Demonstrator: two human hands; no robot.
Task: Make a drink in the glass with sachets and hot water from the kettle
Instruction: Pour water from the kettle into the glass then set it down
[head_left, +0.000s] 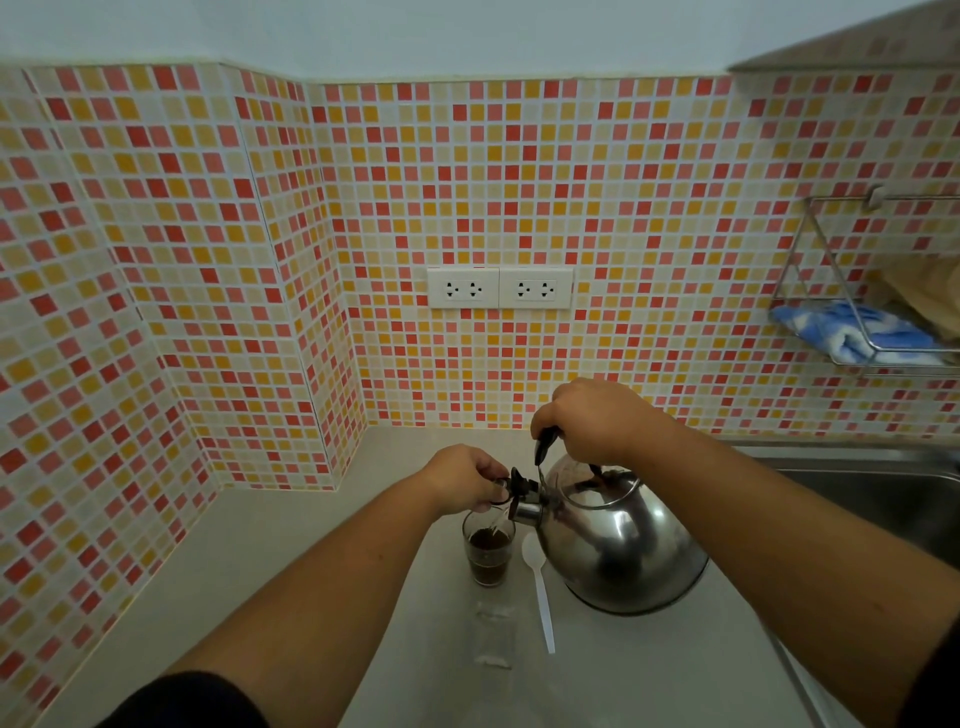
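now, kettle tipped over the glass, water running in.

right hand (597, 421) is clenched around the black handle of the steel kettle (618, 540), tilted spout-down; left hand (465, 480) pinches the spout cap (517, 486) open. the glass (488, 553) stands on the grey counter (260, 561) under the spout, dark liquid inside. a white plastic spoon (540, 592) lies just beside it; clear sachets (493, 636) lie nearer the person.

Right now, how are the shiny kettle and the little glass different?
The kettle is big, round, shiny metal; the glass is small, straight and see-through. The kettle is tipped, held up by the right hand on its handle, while the left hand holds its spout cap; the glass stands upright on the counter. The glass shows dark drink inside; the kettle hides what it holds. Both are containers for liquid.
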